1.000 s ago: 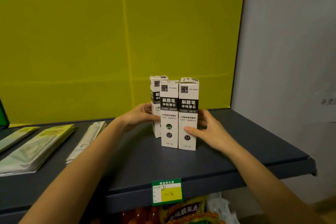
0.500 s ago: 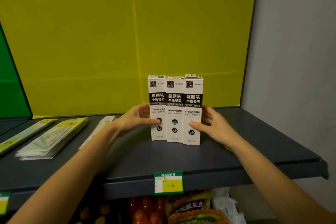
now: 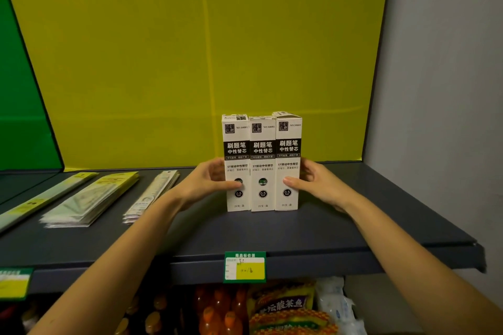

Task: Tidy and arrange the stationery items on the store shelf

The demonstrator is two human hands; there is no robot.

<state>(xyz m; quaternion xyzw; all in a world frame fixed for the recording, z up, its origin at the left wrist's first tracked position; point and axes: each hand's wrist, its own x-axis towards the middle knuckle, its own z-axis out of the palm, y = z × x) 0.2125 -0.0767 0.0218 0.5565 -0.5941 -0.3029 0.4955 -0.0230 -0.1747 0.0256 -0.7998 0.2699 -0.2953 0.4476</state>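
Head view: three tall white refill boxes stand upright, side by side and touching, on the dark grey shelf near its back, before the yellow panel. Left box, middle box, right box. Left hand presses the outer side of the left box, thumb across its front. Right hand mirrors this on the right box. Fingers of both hands grip the row between them. Flat packets lie further left. Price tag hangs on the shelf edge.
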